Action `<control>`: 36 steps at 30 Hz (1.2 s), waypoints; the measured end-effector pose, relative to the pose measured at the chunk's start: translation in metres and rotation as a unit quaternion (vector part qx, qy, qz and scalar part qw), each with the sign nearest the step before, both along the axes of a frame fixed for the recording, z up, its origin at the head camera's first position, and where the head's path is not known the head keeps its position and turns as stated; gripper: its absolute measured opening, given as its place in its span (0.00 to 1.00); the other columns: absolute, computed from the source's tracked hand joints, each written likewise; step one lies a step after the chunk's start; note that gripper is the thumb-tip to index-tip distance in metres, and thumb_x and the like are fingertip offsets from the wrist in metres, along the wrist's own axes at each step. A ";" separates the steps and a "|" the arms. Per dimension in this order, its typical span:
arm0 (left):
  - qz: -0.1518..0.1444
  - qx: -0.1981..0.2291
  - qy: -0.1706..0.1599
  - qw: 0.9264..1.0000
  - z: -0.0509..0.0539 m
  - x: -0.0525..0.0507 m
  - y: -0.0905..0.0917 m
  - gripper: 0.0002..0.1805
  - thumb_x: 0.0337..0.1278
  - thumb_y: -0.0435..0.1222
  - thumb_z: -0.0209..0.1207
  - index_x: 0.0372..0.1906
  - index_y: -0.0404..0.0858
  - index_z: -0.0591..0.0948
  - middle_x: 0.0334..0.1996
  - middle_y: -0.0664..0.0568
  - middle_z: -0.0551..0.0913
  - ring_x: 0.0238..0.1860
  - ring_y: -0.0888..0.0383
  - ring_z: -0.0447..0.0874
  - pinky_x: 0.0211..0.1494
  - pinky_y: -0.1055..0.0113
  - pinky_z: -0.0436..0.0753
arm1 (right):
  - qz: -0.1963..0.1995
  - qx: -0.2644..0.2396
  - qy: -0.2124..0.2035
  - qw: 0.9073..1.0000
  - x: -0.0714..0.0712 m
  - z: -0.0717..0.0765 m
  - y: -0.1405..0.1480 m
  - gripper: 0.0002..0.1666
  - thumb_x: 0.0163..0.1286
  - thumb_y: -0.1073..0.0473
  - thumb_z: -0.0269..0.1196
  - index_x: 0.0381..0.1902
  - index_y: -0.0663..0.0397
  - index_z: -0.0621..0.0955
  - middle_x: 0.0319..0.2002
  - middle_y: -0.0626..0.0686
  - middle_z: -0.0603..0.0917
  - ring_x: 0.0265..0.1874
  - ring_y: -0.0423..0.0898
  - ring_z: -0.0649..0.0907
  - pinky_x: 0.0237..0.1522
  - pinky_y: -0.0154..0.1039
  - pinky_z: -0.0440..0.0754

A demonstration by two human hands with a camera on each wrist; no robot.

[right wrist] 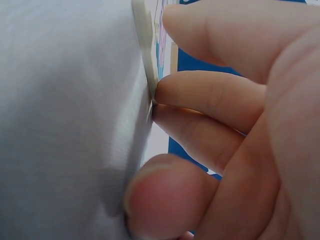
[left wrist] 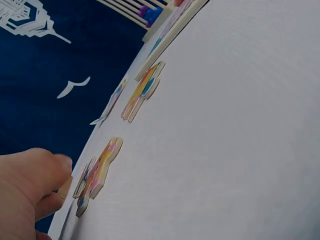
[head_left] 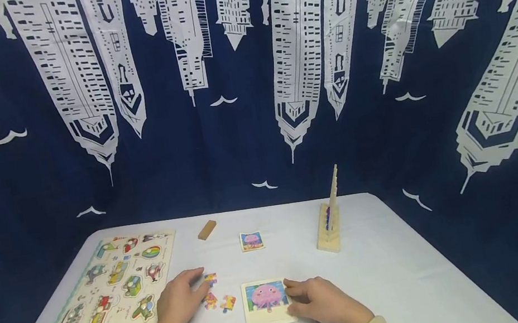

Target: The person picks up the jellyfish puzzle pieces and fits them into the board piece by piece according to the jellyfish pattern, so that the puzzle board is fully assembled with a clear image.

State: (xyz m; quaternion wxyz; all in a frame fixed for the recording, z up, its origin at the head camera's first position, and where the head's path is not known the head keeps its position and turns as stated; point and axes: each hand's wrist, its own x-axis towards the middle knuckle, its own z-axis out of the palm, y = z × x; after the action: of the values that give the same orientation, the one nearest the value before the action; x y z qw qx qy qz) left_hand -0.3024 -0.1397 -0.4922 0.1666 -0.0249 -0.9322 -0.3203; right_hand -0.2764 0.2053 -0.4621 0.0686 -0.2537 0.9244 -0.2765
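Jigsaw board [head_left: 262, 319] with a pink jellyfish picture lies flat near 6 o'clock in the head view, on the white counter [head_left: 398, 269], its lower strip showing bare cream wood; at its 3 o'clock edge the right hand [head_left: 324, 301] rests released, fingers touching the side; toward its 9 o'clock the left hand [head_left: 182, 303] is loose and ungripping, beside several colourful loose pieces [head_left: 228, 303] that lie between it and the board; a small jellyfish card [head_left: 252, 241] sits at the board's 12 o'clock, a wooden block [head_left: 207, 229] at 11, a bead frame [head_left: 328, 228] between 1 and 2, and a picture puzzle [head_left: 123, 318] between 9 and 10; in the left wrist view, the left hand shows at 8 o'clock, close to the nearest pieces, though contact is hard to tell, with another piece at 11 and the board's edge at 12; in the right wrist view, fingertips from 3 o'clock meet the board's pale edge near 12, while the thumb is apart from it toward 6
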 end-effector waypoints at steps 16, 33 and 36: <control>-0.007 0.003 0.009 1.000 0.002 0.002 0.004 0.23 0.51 0.45 0.77 0.54 0.50 0.87 0.42 0.57 0.85 0.41 0.57 0.85 0.39 0.60 0.80 | 0.000 0.004 0.003 1.000 0.001 0.001 0.000 0.29 0.69 0.44 0.68 0.59 0.56 0.85 0.68 0.51 0.79 0.69 0.56 0.77 0.66 0.59 0.74; 0.014 0.066 -0.006 0.998 0.000 0.003 0.000 0.09 0.64 0.45 0.67 0.47 0.51 0.89 0.33 0.61 0.81 0.26 0.62 0.71 0.28 0.68 0.69 | -0.001 0.010 0.002 1.000 0.000 -0.002 -0.002 0.29 0.69 0.43 0.68 0.59 0.55 0.85 0.68 0.50 0.79 0.69 0.55 0.77 0.67 0.59 0.74; 0.018 0.087 -0.011 0.996 0.000 0.004 0.000 0.07 0.64 0.45 0.66 0.43 0.50 0.88 0.32 0.60 0.82 0.25 0.61 0.71 0.28 0.68 0.69 | -0.002 0.011 0.001 1.000 0.000 -0.002 -0.002 0.29 0.68 0.43 0.68 0.60 0.55 0.85 0.68 0.50 0.79 0.69 0.55 0.77 0.67 0.59 0.74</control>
State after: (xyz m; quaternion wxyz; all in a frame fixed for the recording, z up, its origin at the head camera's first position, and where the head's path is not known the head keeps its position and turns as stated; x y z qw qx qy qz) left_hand -0.2983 -0.1399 -0.4924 0.1637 0.0102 -0.9029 -0.3974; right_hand -0.2761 0.2028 -0.4644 0.0705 -0.2516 0.9279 -0.2659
